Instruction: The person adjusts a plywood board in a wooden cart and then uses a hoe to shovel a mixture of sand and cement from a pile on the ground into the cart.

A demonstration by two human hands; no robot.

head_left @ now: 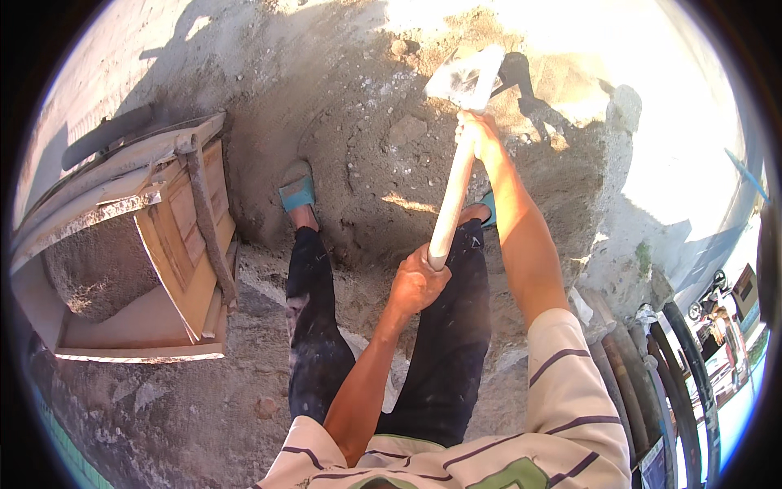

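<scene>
Both my hands grip the pale wooden handle (453, 191) of a shovel. My right hand (477, 130) is wrapped round it close to the broad metal blade (464, 76), arm stretched far forward. My left hand (419, 281) closes round the near end, above my dark trousers. The blade, washed out by sunlight, is over loose grey-brown soil (358, 122) at the far side; I cannot tell if it touches the ground. Its dark shadow falls just to the right. My feet in blue-banded slippers (296, 189) stand apart on the dirt.
At left stands a wooden box frame (183, 236) with a rough grey mass (102, 265) inside. A low, rough ledge edge runs along the soil on the right. Several curved long pieces (652, 367) lean together at lower right, with clutter (725, 314) beyond.
</scene>
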